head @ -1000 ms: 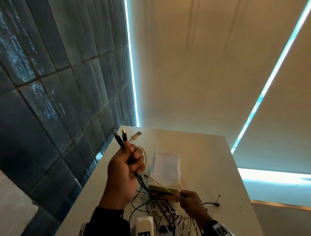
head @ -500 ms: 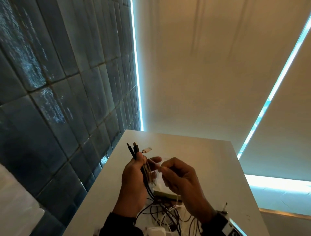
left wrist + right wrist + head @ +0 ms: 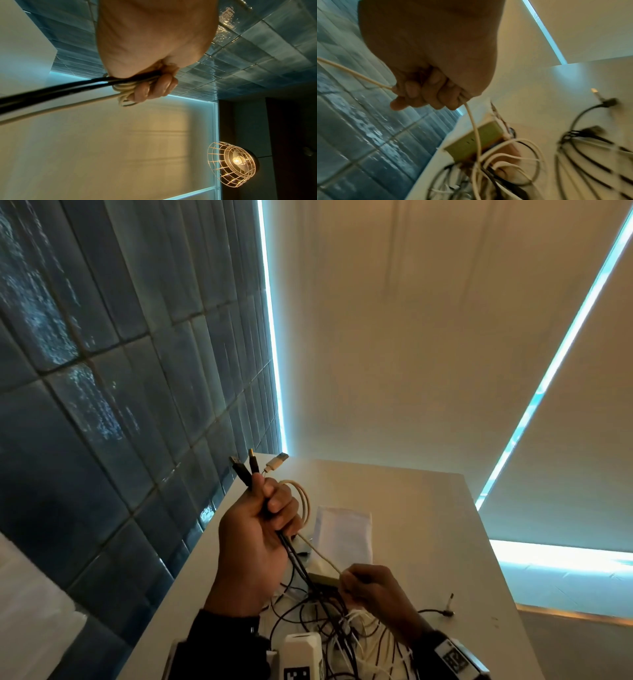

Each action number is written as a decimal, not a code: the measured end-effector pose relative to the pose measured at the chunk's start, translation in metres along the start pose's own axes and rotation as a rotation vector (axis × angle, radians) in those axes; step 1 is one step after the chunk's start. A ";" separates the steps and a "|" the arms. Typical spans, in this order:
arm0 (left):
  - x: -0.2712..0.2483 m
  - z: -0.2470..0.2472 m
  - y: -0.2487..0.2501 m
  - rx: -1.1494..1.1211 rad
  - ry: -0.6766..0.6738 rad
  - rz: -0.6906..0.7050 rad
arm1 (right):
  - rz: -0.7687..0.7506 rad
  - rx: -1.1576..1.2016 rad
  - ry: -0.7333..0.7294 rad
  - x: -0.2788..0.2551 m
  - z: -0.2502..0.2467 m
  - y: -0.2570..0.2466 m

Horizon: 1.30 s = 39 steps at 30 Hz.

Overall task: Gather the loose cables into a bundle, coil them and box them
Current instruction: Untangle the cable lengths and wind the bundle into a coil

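— Where are the cables right now?

— My left hand (image 3: pixel 255 537) is fisted around the bundle: two black USB cables (image 3: pixel 244 470) and a cream cable (image 3: pixel 301 501) with its plug (image 3: pixel 276 462) poking up past my knuckles, a few cream loops already wound against my fingers (image 3: pixel 155 88). The rest is a loose tangle (image 3: pixel 329 621) on the white tabletop (image 3: pixel 428 542), low and close to me.

— And the other hand?

— My right hand (image 3: pixel 373 587) is curled round the cream cable's free run, lower and nearer the tangle, just above the small olive box (image 3: pixel 474 140) that sits among the wires.

— So which way does the cable lie?

— Taut and slanting, from the left fist above down to the right fist. I judge the next loop means carrying the right hand up along that line to the left; the right is the one placed to feed slack.

— Anything that could snag?

— The cream run drops from my right hand straight into the tangle, so it may drag other wires. A black jack lead (image 3: pixel 442 609) lies apart to the right
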<state>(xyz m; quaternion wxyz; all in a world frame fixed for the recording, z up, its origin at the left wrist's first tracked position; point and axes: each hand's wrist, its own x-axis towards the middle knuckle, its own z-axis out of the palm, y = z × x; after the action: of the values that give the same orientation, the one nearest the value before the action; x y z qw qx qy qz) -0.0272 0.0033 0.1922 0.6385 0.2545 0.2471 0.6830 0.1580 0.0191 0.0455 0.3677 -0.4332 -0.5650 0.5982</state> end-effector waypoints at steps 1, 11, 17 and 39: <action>0.000 -0.001 0.002 0.005 -0.003 0.003 | 0.008 -0.006 0.013 0.001 -0.003 0.013; 0.003 -0.004 0.004 0.127 0.050 -0.046 | 0.123 -0.304 0.282 0.022 -0.005 0.043; 0.004 -0.011 -0.003 0.163 0.135 -0.065 | -0.058 0.053 0.357 0.020 0.008 -0.035; -0.009 -0.005 -0.016 0.086 0.111 -0.239 | -0.326 0.257 -0.117 -0.022 0.030 -0.085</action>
<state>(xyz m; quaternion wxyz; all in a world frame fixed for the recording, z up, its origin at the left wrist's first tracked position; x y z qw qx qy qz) -0.0184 -0.0047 0.1776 0.6892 0.2120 0.3399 0.6038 0.1329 -0.0041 0.1322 0.4785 -0.2502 -0.5670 0.6220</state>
